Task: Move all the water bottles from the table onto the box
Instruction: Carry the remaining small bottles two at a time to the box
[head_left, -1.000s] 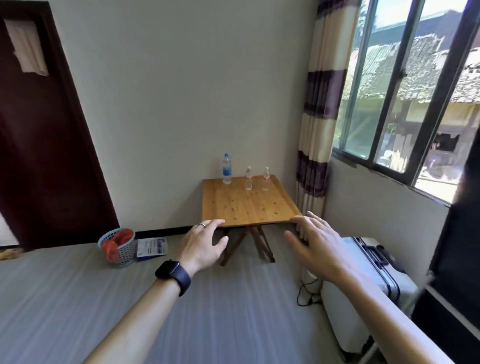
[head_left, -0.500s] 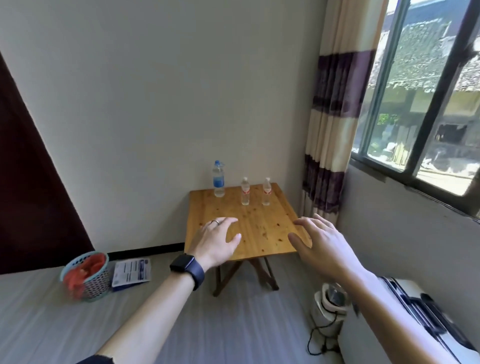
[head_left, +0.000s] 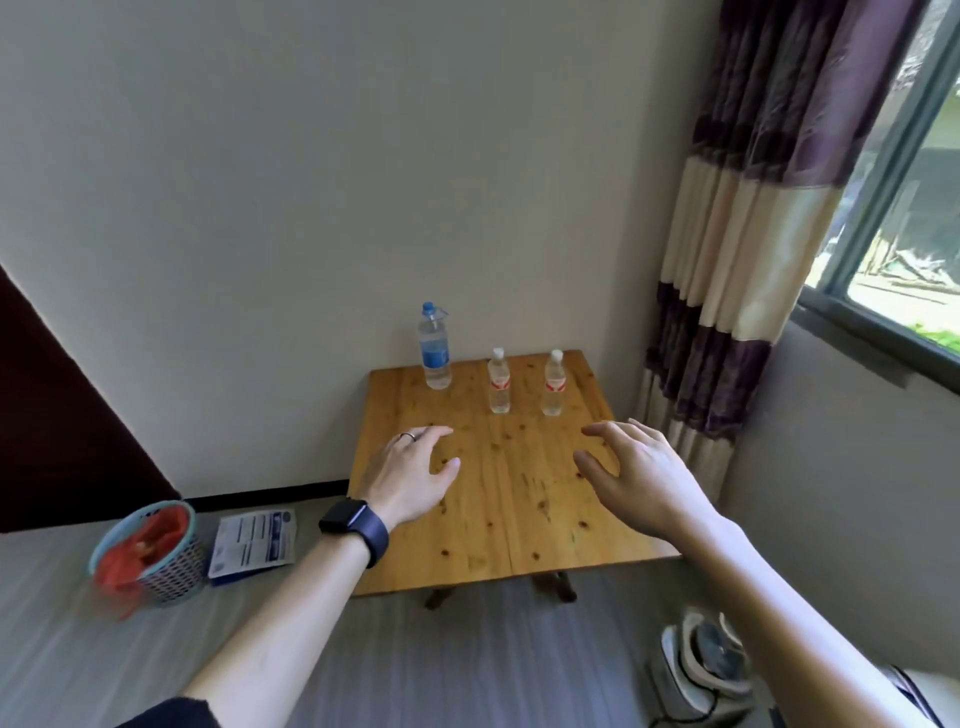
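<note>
Nearest: L forearm w/ dark smartwatch (head_left: 356, 522) on the wrist; R forearm bare. On the floor lower R, a whitish appliance (head_left: 696, 670) w/ cord, too blurred to name. L hand (head_left: 410, 475) & R hand (head_left: 639, 478) are both over the wooden folding table (head_left: 519, 530), fingers spread & loosely bent, holding nothing, well short of the bottles. On the floor L of the table: mesh basket (head_left: 150, 556) w/ red contents, leaflet (head_left: 254, 540) just beside it. At the table's far edge by the wall, 3 upright bottles, apart: tall blue-label bottle (head_left: 434, 348), middle red-label bottle (head_left: 499, 382), right red-label bottle (head_left: 554, 383). Striped curtain (head_left: 743, 260) beyond, R.
</note>
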